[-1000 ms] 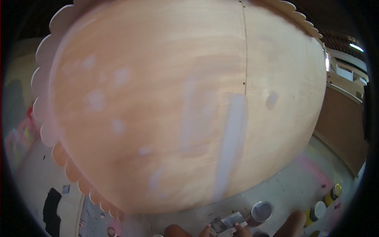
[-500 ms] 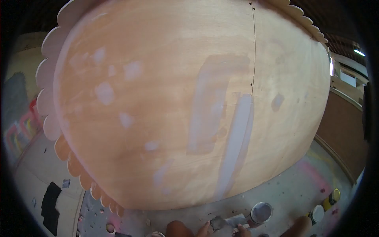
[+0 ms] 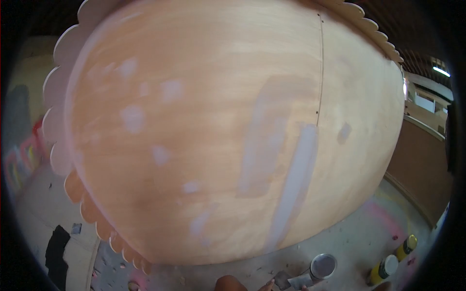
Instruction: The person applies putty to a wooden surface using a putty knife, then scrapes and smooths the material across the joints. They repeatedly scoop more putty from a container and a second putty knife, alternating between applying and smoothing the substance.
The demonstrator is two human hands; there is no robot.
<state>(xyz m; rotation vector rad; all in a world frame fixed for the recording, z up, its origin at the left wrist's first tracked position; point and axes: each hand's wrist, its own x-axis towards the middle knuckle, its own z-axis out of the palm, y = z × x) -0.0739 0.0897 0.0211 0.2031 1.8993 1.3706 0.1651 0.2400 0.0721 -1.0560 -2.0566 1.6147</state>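
Observation:
At the bottom edge, my left hand (image 3: 266,285) is closed on a flat putty knife (image 3: 281,279) whose blade is coated in dark grey paste. My right hand (image 3: 304,288), mostly cut off by the frame, grips a lighter grey putty knife (image 3: 300,281). The two blades meet or overlap between my hands. Right beside them stands an open round tin (image 3: 324,266) of grey filler. Ahead rises a large curved plywood panel (image 3: 208,145) with a long pale filler strip (image 3: 292,184) below its seam and several smaller grey patches.
A scalloped wooden edge (image 3: 58,87) runs down the panel's left side. On the floor at right stand a yellow can with a white lid (image 3: 385,269) and another yellow can (image 3: 407,247). A black piece of material (image 3: 58,257) lies at left. My knee (image 3: 230,283) shows at the bottom.
The view has shifted slightly, so the hands and knee sit lower and further right in the frame. Less of the right hand shows. Both putty knives stay close together beside the tin.

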